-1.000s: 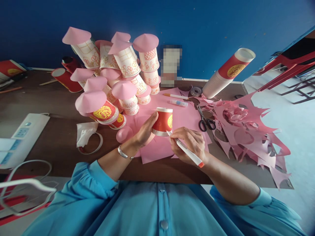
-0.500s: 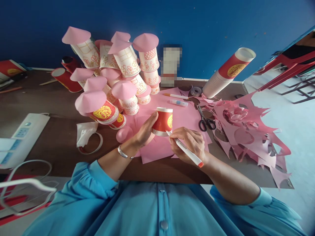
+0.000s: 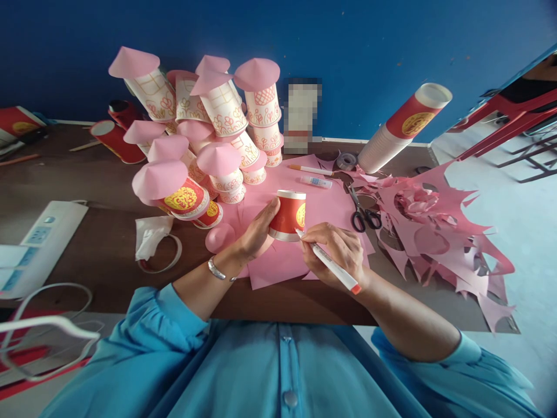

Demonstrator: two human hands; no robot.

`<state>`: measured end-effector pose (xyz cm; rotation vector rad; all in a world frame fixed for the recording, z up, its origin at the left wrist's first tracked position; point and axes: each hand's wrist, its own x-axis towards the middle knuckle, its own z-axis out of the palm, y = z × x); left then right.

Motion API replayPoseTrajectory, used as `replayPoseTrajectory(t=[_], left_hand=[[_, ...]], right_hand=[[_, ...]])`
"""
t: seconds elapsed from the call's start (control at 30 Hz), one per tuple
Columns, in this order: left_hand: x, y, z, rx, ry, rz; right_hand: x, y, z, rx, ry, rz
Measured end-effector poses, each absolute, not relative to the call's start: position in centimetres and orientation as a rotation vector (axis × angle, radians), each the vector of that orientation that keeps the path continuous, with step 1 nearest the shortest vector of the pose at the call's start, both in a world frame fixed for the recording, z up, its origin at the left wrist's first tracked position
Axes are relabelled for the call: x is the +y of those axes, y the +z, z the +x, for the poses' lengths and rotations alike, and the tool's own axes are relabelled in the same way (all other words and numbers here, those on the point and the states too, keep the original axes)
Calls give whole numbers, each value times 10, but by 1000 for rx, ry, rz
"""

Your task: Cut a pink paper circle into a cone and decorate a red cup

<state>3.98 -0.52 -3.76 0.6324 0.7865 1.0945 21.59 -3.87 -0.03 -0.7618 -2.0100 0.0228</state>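
My left hand (image 3: 257,233) grips a red paper cup (image 3: 289,213) with a yellow emblem and white bands, its wider end facing down. Between the fingers of my right hand (image 3: 335,252) is a white marker (image 3: 336,268) with an orange-red end. The marker's tip is at the cup's lower right edge; whether it touches cannot be told. Pink paper (image 3: 278,267) lies beneath both hands. To the left stand several stacked cups (image 3: 226,113) with drawn flowers, topped by pink paper cones (image 3: 219,159).
Black scissors (image 3: 365,219), a glue stick (image 3: 315,182), another marker (image 3: 311,170) and a tape roll (image 3: 347,161) lie beyond my right hand. Pink scraps (image 3: 439,232) cover the right side, below a tall cup stack (image 3: 400,130). A power strip (image 3: 43,244) is at left.
The marker and my right hand have shifted very slightly at the cup's lower edge. The cup and my left hand look almost still.
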Motion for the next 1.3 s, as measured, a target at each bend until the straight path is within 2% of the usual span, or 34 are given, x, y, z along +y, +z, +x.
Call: replayPoseTrajectory(t=[1.3], left_hand=[[-2,-46,38,775,1034,848]], right_hand=[[-40,-3,215,-2016,74,-709]])
